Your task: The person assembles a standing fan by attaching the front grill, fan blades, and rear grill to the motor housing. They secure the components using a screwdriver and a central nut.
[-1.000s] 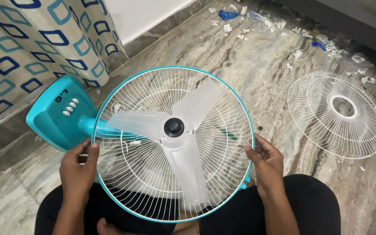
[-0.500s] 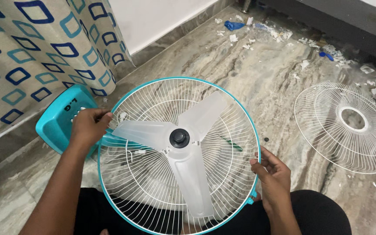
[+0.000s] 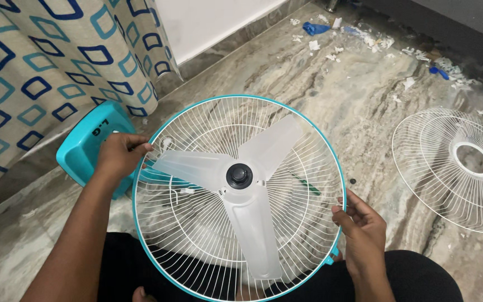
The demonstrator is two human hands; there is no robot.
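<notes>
A teal table fan lies on the floor with its rear wire guard facing up, ringed by a teal rim. Its translucent three-blade propeller is fixed by a black centre cap. My left hand grips the guard's upper left rim, beside the teal base. My right hand holds the rim at the lower right, fingers curled over the edge. A green screwdriver shows through the wires. My dark-trousered legs lie under the fan.
A detached white front guard lies on the marble floor to the right. A patterned curtain hangs at the upper left. White paper scraps and blue bits litter the floor near the far wall.
My left hand slid from the guard's lower left rim up to the upper left, by the base. The view shifted slightly; my right hand kept its hold.
</notes>
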